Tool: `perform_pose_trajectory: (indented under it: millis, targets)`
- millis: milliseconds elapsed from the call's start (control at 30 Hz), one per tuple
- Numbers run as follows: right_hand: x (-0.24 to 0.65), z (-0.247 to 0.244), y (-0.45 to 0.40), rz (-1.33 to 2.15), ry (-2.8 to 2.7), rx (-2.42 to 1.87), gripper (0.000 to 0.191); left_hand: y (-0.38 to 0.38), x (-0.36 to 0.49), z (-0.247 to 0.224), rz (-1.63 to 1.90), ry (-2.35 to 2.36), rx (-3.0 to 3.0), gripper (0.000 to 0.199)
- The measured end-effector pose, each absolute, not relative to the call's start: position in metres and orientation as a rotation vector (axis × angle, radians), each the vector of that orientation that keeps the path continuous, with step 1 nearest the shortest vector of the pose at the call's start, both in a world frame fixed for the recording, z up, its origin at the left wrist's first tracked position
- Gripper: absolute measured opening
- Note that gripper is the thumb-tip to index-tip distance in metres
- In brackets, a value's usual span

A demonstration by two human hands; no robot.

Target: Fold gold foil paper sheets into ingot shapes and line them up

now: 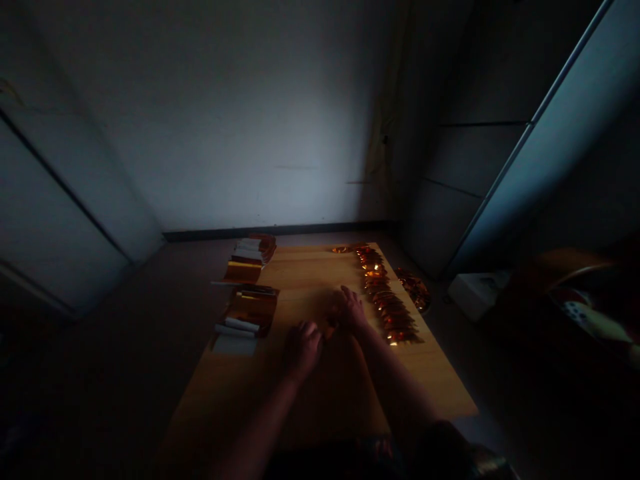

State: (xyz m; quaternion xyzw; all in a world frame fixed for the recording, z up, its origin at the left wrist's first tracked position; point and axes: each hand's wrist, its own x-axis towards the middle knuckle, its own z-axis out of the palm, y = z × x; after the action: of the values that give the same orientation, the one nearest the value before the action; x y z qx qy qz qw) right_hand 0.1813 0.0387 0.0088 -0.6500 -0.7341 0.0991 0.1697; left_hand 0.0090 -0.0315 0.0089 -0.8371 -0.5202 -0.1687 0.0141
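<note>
The table (310, 267) is wood, pale and smooth with thin lines of grain; near its middle, a small brown bit (329, 328) is between the two hands, but it is too dim and blurry to tell its shape; the left hand (303, 347) has its fingers curled beside the bit, and I cannot tell if they pinch it; the right hand (351, 310) reaches further over the table with its fingers a little spread, and I cannot tell if it grips anything; the work looks part way along to me; a long row (387, 300) of thin bits on the right side of the table looks done, and the two piles, near (253, 307) and far (243, 270), at the left edge look like what is left; the row is shiny, amber and pointy, with its bits leaning close together; the piles have glossy brown sheets that bend, with pale strips (242, 327) that look like paper; past the right edge, lower than the table, is a shiny heap (414, 290).
</note>
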Motion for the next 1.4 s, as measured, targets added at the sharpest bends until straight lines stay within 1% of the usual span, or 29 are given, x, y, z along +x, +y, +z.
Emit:
perform_pose_trajectory:
  millis: [100, 167, 367, 567, 733, 833, 900, 967, 1033, 1100, 1200, 1333, 1400]
  targets:
    - [0.181, 0.006, 0.031, 0.286, -2.17, -1.724, 0.067, -0.031, 0.009, 0.007, -0.527, -1.623, -2.598, 0.018]
    - [0.183, 0.004, 0.029, 0.292, -2.169, -1.689, 0.067, -0.032, 0.009, 0.007, -0.542, -1.617, -2.598, 0.018]
    - [0.193, -0.003, 0.043, 0.314, -2.063, -1.711, 0.044, -0.032, 0.008, 0.007, -0.55, -1.617, -2.624, 0.016]
    - [0.197, -0.008, 0.056, 0.295, -2.01, -1.682, 0.032, -0.031, 0.008, 0.008, -0.538, -1.645, -2.634, 0.016]
    - [0.198, -0.008, 0.042, 0.356, -1.704, -1.563, 0.031, -0.031, 0.01, 0.008, -0.571, -1.696, -2.596, 0.014]
    - [0.196, -0.003, 0.021, 0.399, -1.678, -1.605, 0.03, -0.031, 0.011, 0.009, -0.562, -1.745, -2.576, 0.014]
    - [0.192, 0.002, 0.006, 0.362, -1.765, -1.671, 0.031, -0.03, 0.011, 0.009, -0.562, -1.752, -2.585, 0.015]
    - [0.186, 0.005, -0.004, 0.289, -1.873, -1.74, 0.037, -0.029, 0.01, 0.008, -0.574, -1.758, -2.586, 0.015]
    - [0.178, 0.007, -0.009, 0.256, -1.942, -1.789, 0.043, -0.027, 0.009, 0.005, -0.599, -1.769, -2.569, 0.019]
    - [0.172, 0.005, -0.009, 0.261, -1.942, -1.797, 0.044, -0.026, 0.009, 0.002, -0.63, -1.774, -2.55, 0.024]
    - [0.166, -0.002, -0.004, 0.316, -1.918, -1.658, 0.044, -0.026, 0.007, -0.003, -0.713, -1.754, -2.549, 0.033]
    - [0.167, -0.007, 0.003, 0.504, -1.87, -1.417, 0.063, -0.028, 0.005, -0.006, -0.864, -1.672, -2.615, 0.043]
    - [0.168, -0.006, 0.004, 0.605, -1.824, -1.358, 0.067, -0.028, 0.003, -0.007, -0.893, -1.635, -2.657, 0.045]
